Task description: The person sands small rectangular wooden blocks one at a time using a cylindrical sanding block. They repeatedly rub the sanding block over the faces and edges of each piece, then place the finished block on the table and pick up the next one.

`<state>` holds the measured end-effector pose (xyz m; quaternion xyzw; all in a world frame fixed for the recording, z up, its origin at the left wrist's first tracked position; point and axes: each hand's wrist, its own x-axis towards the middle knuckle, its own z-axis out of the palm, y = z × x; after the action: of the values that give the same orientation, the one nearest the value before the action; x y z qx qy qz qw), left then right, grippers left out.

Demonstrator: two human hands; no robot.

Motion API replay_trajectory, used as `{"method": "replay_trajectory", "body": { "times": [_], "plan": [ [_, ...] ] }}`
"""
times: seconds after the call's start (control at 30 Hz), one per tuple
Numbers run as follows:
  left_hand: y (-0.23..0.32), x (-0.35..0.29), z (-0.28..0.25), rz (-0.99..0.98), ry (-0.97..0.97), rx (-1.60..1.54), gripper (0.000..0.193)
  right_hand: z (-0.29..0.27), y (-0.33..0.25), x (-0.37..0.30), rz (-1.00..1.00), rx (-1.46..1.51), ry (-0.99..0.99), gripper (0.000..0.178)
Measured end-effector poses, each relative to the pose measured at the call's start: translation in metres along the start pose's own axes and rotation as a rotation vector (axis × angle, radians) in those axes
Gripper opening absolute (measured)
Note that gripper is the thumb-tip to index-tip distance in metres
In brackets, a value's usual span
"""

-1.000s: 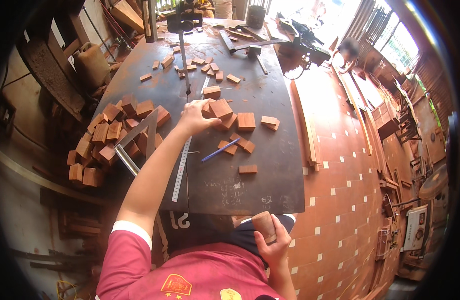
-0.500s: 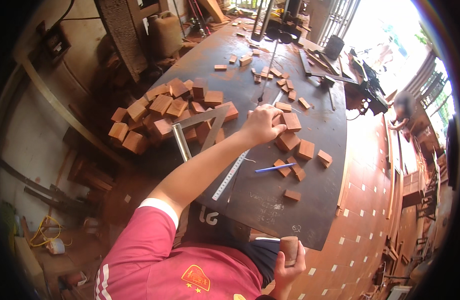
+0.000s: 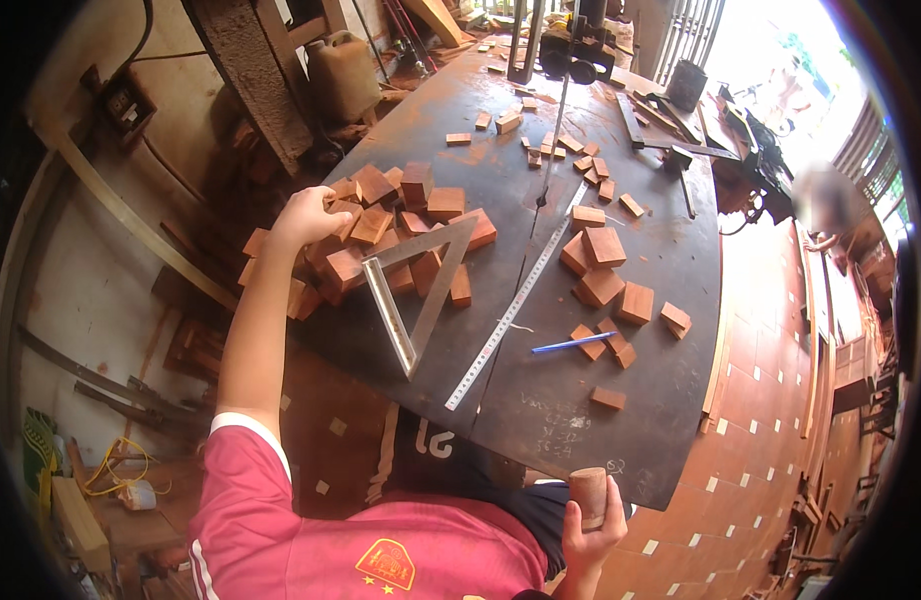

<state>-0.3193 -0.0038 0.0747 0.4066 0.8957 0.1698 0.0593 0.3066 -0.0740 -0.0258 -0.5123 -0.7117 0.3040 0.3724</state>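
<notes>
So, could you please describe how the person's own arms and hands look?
The left hand and right hand are bare. The left arm wears a short pinkish-red fabric sleeve with a white cuff; the right sleeve cannot be seen.

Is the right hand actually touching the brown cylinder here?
Touching. The head view shows the right hand holding the brown cylinder, its fingers wrapped against the side, with no gap visible.
</notes>
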Motion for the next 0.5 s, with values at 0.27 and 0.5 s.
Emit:
{"method": "replay_trajectory", "body": {
  "times": [0.27, 0.5],
  "plan": [
    [-0.002, 0.015, -0.004, 0.01, -0.194, 0.098, 0.092, -0.001, 0.002, 0.0, -0.009, -0.014, 0.082, 0.067],
    [-0.015, -0.004, -0.026, 0.001, -0.203, -0.197, 0.091, -0.007, -0.003, -0.001, 0.012, -0.031, 0.076, 0.067]
  ]
}}
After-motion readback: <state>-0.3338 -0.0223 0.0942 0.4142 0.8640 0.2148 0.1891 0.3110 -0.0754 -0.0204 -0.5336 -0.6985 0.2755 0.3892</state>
